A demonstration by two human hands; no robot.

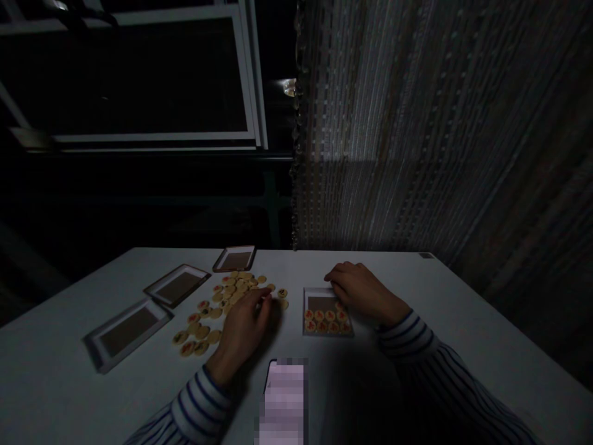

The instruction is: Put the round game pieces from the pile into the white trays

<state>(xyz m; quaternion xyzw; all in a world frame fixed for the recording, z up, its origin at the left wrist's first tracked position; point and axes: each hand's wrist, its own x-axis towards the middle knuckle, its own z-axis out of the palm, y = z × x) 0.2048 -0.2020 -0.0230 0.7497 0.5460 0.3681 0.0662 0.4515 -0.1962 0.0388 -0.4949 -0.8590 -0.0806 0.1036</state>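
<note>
Round wooden xiangqi pieces [238, 287] lie in a loose heap on the left half of the table, some showing red or dark characters. My left hand [243, 324] is at the heap's right side, thumb and fingers drawn together; anything between them is too dark to make out. An open shallow box [324, 303] lies right of centre, with rows of red-marked pieces [330, 316] along its near part. Over its far right corner is my right hand [364, 290], fingers loosely bent and pointing left, apparently holding nothing. One more piece shows partly beneath this hand.
Three more open shallow boxes, a near one [104, 364], a middle one [152, 290] and a far one [225, 270], lie left of and behind the heap. A phone [283, 402] is at the white table's [389, 395] near side. A bead curtain [370, 123] hangs behind.
</note>
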